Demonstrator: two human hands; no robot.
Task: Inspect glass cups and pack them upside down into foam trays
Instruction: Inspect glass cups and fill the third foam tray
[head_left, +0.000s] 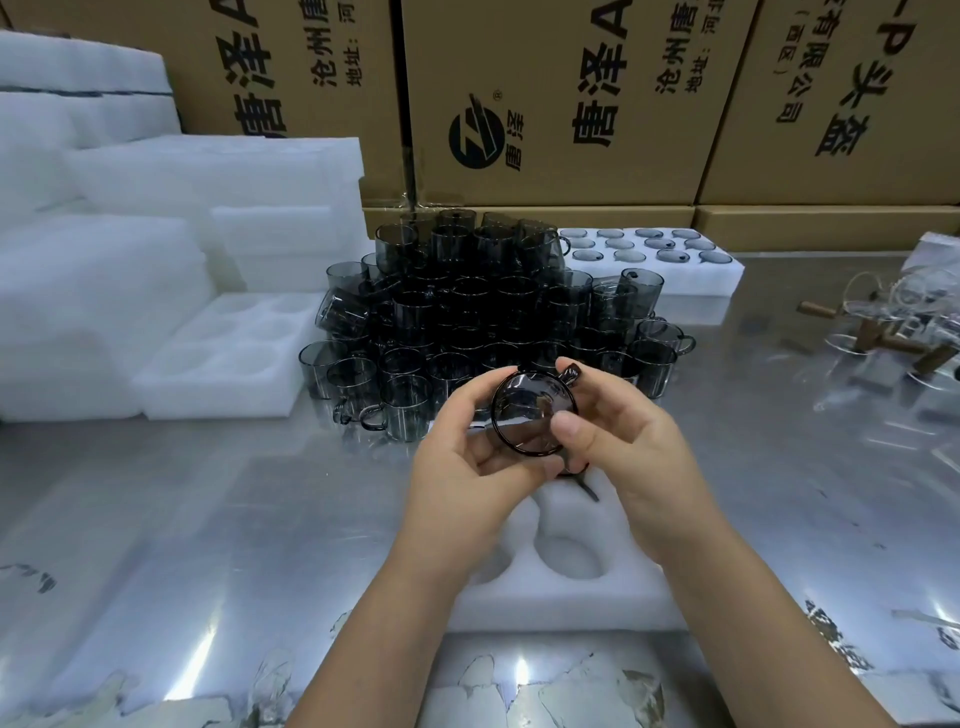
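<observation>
Fingers (478, 395) of our left hand (467, 452) and right hand (628, 447) curl round a smoky glass cup (530, 415), holding it tipped with one round end toward us, above a white foam tray (566, 597) on the steel counter (208, 519), near a heap of cups (467, 312).

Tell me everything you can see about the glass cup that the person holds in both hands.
The glass cup is small, round and of smoky grey transparent glass with a darker rim. Its handle points up and right. It is tipped on its side, one round end facing the camera. The left hand and the right hand grip it in the air, the right thumb on its rim, above a white foam tray. Only the hands touch it.
</observation>
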